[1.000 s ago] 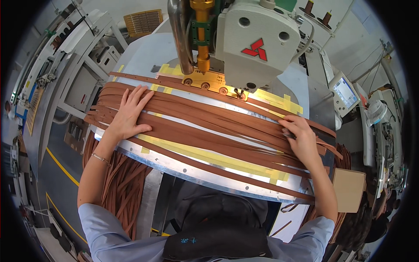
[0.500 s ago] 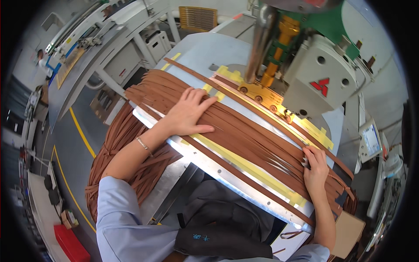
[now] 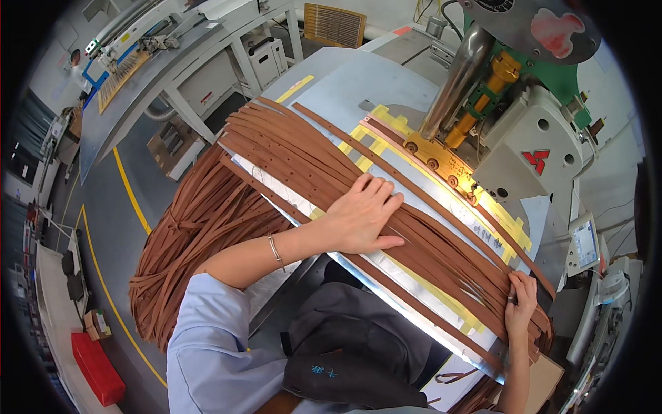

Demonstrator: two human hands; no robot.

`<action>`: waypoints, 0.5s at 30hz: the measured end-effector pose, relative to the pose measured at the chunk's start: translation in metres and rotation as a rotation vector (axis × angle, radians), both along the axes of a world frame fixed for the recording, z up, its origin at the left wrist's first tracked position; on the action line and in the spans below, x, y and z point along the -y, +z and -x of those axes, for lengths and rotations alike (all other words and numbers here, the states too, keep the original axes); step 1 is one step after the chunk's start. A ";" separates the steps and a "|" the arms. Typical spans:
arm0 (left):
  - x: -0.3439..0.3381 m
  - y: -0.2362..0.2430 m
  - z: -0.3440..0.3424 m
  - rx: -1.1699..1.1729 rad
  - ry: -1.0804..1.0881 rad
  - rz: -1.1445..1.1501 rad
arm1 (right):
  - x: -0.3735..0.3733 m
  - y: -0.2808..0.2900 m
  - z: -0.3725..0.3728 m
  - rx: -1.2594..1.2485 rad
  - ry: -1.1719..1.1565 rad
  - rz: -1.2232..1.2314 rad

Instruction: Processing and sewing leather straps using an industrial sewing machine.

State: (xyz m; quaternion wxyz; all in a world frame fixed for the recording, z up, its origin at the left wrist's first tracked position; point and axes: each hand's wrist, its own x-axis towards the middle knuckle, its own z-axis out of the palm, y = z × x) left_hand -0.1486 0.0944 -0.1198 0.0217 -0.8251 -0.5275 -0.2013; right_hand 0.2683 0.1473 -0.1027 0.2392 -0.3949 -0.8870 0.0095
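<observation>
A wide bundle of long, flat brown strips lies slantwise across the work table, some with rows of small holes near the left end. My left hand rests palm down on the middle of the bundle, thumb held apart from the fingers. At the right end my right hand has its fingers closed around the edge of the strips; part of its grip is hidden. One separate brown strip runs along the far side of the bundle. Another single brown strip lies along the near metal edge.
A sewing-type machine head with a yellow guide plate stands beyond the strips. Yellow tape marks the pale table. A thick mass of brown strips hangs off the left side. A cardboard box sits at the lower right.
My left hand has slid rightward along the bundle, uncovering the strips' holed left part. My right hand stays at the right end. The whole view has shifted somewhat.
</observation>
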 end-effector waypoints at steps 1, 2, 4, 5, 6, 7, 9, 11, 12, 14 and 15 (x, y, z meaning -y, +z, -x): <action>-0.001 0.000 -0.003 -0.003 -0.018 -0.004 | 0.001 0.000 -0.003 0.003 0.012 -0.017; -0.001 0.001 -0.005 -0.007 -0.038 -0.008 | 0.003 -0.001 -0.005 0.006 0.024 -0.034; -0.002 0.005 -0.005 -0.012 -0.048 0.086 | 0.007 0.000 -0.004 0.005 -0.009 -0.010; -0.004 0.006 -0.004 0.096 -0.114 0.096 | 0.009 0.001 -0.003 -0.003 -0.036 0.017; -0.006 0.008 -0.002 0.200 -0.180 0.108 | 0.009 -0.001 -0.002 0.000 -0.055 0.015; -0.005 0.009 0.004 0.306 -0.243 0.110 | 0.009 -0.003 -0.002 -0.003 -0.055 0.007; 0.014 0.031 0.007 0.222 -0.359 0.170 | 0.005 -0.005 -0.004 -0.003 -0.059 -0.020; 0.040 0.027 0.003 0.025 -0.378 0.244 | 0.005 -0.003 0.002 -0.003 -0.057 -0.050; 0.046 0.018 0.003 -0.084 -0.339 0.276 | 0.003 -0.001 0.006 -0.001 -0.046 -0.063; 0.038 0.017 0.016 -0.202 -0.141 0.269 | 0.003 -0.001 0.014 -0.018 -0.047 -0.066; 0.031 0.017 0.021 -0.204 -0.106 0.250 | 0.002 -0.002 0.015 0.008 -0.049 -0.087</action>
